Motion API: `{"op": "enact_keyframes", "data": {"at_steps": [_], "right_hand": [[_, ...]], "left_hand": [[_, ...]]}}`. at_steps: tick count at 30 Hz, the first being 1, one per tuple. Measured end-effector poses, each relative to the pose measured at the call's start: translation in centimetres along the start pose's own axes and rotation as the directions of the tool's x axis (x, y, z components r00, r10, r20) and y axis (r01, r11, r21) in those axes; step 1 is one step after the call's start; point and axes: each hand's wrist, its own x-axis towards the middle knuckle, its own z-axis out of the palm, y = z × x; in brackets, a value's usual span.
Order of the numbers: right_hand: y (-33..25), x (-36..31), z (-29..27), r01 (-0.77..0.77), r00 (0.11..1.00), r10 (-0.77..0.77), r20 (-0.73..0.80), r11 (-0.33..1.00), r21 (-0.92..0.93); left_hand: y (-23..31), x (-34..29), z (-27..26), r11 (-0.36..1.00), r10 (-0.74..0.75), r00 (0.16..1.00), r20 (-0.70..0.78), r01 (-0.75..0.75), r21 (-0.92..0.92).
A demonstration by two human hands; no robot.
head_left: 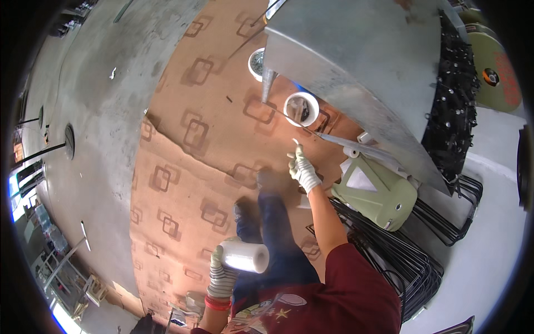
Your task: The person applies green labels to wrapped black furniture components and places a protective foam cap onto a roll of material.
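Observation:
My left hand [216, 266], in a striped work glove with a red band at the wrist, is closed around a roll of clear plastic film [245, 256]. The roll lies sideways over my lap, its core end facing right. Farther forward, my right hand [305, 171], gloved likewise, reaches out over the patterned floor covering [222, 150]. A small white strip [296, 141] sticks out at its fingertips, too small to name. Just beyond that hand stands a white tub [301, 109] with dark pieces in it.
A grey metal-topped table [356, 44] fills the upper right, with black parts [449, 100] heaped along its edge. Another white tub [256, 64] is by its leg. To my right are an olive-green plastic shell [375, 192] and stacked black wire frames [389, 256].

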Motion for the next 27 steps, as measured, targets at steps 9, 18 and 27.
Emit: {"op": "enact_keyframes", "data": {"at_steps": [9, 18, 27], "right_hand": [[-1.7, -5.4, -4.1, 0.283, 0.897, -0.356, 0.263, 0.918, 0.277], [-1.5, -7.6, -1.7, 0.213, 0.93, -0.304, 0.204, 0.903, 0.373], [-1.4, -9.1, 0.3, 0.286, 0.958, -0.232, -0.167, 0.77, 0.571]], "left_hand": [[-0.2, -0.5, 0.5, 0.999, -0.041, 0.999, 0.025, 0.042, -0.026], [-0.5, -2.0, 0.2, 0.999, 0.016, 1.0, 0.006, -0.015, -0.05], [-1.1, -2.6, 0.3, 0.997, 0.061, 0.996, -0.064, -0.064, -0.046]]}}
